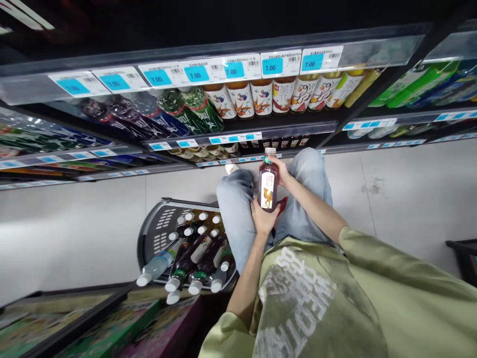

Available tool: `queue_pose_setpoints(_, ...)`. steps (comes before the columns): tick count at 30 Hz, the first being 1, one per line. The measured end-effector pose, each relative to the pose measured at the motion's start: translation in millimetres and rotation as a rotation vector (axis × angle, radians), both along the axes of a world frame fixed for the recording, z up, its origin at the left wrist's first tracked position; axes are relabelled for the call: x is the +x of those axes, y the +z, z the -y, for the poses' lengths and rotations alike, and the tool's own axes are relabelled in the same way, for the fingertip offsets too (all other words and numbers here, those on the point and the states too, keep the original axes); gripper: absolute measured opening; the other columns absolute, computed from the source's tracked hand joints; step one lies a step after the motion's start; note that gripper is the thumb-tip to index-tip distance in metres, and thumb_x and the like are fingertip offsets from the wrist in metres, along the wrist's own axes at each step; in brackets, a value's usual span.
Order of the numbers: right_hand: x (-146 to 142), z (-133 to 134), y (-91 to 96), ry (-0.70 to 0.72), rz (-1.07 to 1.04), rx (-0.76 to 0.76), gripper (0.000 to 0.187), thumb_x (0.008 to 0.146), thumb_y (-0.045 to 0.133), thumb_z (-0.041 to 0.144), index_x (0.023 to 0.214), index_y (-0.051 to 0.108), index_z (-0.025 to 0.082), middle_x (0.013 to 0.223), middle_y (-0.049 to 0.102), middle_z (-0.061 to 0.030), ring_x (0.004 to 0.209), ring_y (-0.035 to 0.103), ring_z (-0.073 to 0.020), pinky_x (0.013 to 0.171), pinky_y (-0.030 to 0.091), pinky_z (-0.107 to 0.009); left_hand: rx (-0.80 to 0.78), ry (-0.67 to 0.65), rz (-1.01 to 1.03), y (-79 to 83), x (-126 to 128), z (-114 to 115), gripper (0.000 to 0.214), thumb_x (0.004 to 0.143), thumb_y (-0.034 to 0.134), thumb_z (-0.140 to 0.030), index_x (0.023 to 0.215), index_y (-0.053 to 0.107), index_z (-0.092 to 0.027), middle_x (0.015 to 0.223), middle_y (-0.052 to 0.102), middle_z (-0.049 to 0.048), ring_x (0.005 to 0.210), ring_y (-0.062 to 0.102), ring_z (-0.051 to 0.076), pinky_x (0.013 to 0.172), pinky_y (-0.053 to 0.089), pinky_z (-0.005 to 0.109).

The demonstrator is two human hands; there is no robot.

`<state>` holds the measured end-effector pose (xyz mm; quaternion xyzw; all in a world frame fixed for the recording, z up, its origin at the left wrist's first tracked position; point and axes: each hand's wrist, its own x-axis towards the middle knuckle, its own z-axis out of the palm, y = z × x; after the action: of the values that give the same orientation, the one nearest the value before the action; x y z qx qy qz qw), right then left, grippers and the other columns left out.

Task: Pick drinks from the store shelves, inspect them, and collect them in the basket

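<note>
though apart, both hands (264,217) (282,171) on bottle (269,186)

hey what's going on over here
Someone facing store shelves is holding a dark bottle upright-looking in both hands: the left hand is at its base, and the right hand is on its side, nearer the top. On the left, a grey basket holds more bottles with white caps. Bottled drinks stand in rows on the shelves, with price tags along the edges.
</note>
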<state>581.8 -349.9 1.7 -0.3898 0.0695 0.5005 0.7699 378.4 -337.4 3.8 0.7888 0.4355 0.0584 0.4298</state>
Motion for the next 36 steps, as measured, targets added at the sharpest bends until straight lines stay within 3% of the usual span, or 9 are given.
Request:
queue_pose_setpoints(13, 0.2, 3.1, -4.3, 0.021, 0.037, -0.003, 0.044, 0.089, 0.073, 0.06, 0.073, 0.068, 0.02, 0.067, 0.073, -0.0035, 0.056, 0.066, -0.0182, 0.054, 0.056, -0.028, -0.006, 0.001, 0.01, -0.3, -1.4, 1.2, 0.079, 0.068, 0.095, -0.036, 0.135, 0.057, -0.018, 0.126, 0.069, 0.0142, 0.124, 0.069, 0.033, 0.108, 0.059, 0.049)
queue_pose_setpoints(30, -0.6, 1.6, 6.0, -0.001, 0.03, -0.029, 0.042, 0.091, 0.073, 0.057, 0.075, 0.07, 0.018, 0.069, 0.074, -0.0056, 0.06, 0.068, -0.0185, 0.058, 0.056, -0.028, -0.068, 0.011, 0.004, 1.2, 0.1, -1.0, 0.077, 0.066, 0.095, -0.038, 0.131, 0.059, -0.017, 0.126, 0.072, 0.0158, 0.118, 0.073, 0.033, 0.102, 0.062, 0.049)
queue_pose_setpoints(36, 1.2, 2.7, 5.5, -0.02, 0.02, 0.023, 0.034, 0.092, 0.073, 0.049, 0.081, 0.071, 0.017, 0.076, 0.077, -0.0047, 0.067, 0.07, -0.0196, 0.064, 0.059, -0.03, -0.167, 0.035, 0.039, 3.3, -1.6, -2.6, 0.076, 0.065, 0.095, -0.039, 0.129, 0.06, -0.018, 0.124, 0.075, 0.014, 0.113, 0.075, 0.031, 0.099, 0.064, 0.047)
